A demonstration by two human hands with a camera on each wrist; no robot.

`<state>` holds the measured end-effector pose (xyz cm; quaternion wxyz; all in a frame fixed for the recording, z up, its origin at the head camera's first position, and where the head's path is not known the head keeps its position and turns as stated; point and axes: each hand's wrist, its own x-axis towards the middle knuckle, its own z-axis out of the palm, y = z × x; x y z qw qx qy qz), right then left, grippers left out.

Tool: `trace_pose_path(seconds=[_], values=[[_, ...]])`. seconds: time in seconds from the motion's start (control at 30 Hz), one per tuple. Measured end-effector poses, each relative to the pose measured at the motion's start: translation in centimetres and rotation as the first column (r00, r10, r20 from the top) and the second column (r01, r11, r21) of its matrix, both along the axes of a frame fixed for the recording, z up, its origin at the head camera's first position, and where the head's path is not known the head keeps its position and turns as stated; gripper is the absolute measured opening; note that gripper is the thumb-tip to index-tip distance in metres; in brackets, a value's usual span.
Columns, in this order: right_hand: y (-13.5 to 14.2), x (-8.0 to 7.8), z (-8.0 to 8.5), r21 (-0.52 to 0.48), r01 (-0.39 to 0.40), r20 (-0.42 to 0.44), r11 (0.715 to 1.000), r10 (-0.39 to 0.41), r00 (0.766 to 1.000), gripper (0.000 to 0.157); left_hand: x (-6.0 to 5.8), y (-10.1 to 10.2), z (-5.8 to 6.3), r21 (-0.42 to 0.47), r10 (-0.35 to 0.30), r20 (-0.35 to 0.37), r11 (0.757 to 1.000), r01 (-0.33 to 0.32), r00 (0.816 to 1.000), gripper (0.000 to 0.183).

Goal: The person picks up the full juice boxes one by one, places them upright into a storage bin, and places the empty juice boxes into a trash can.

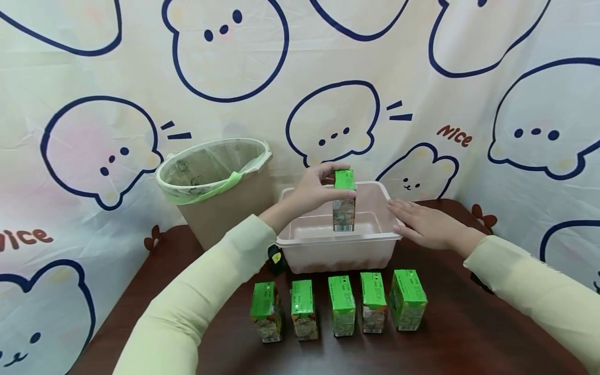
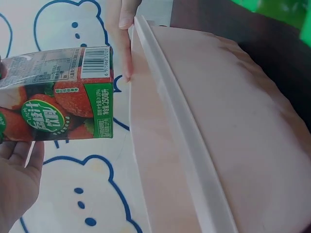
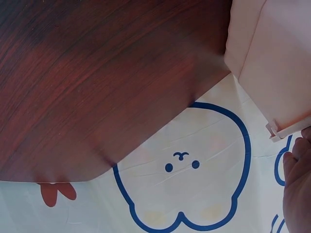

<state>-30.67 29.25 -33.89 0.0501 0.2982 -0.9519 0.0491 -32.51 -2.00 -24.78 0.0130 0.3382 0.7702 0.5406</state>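
My left hand grips a green-topped juice carton upright above a pale pink plastic bin. Strawberries and a barcode show on this carton in the left wrist view, with the fingers around its far end. Against the bin's right rim rests my right hand, its fingers extended. In the right wrist view only part of that hand appears, at the bin's edge. Several similar cartons stand in a row on the table in front of the bin.
A lined waste basket stands behind and left of the bin. Beside the bin's left front corner lies a small black object with a yellow mark. Behind the dark wooden table hangs a cartoon-printed cloth.
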Motion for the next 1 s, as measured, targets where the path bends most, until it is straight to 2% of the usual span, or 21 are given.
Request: trace_pose_path(seconds=[0.27, 0.53, 0.83, 1.0], values=[[-0.1, -0.1, 0.3, 0.011, 0.000, 0.011, 1.000, -0.001, 1.000, 0.067, -2.1, 2.5, -0.8, -0.050, 0.023, -0.019, 0.998, -0.023, 1.000, 0.056], [-0.1, -0.2, 0.2, 0.012, -0.003, 0.034, 1.000, 0.002, 0.999, 0.068, -4.0, 4.1, -2.5, -0.159, 0.044, -0.018, 0.986, -0.046, 0.999, 0.062], [0.0, 0.1, 0.5, 0.027, -0.005, 0.020, 1.000, 0.004, 1.000, 0.072, -5.3, 5.4, -3.9, -0.238, 0.026, 0.003, 0.971, -0.024, 1.000, 0.064], [-0.1, 0.2, 0.6, 0.016, -0.006, 0.014, 1.000, 0.006, 1.000, 0.071, -5.7, 5.9, -4.9, -0.244, -0.005, 0.015, 0.970, 0.009, 1.000, 0.063]])
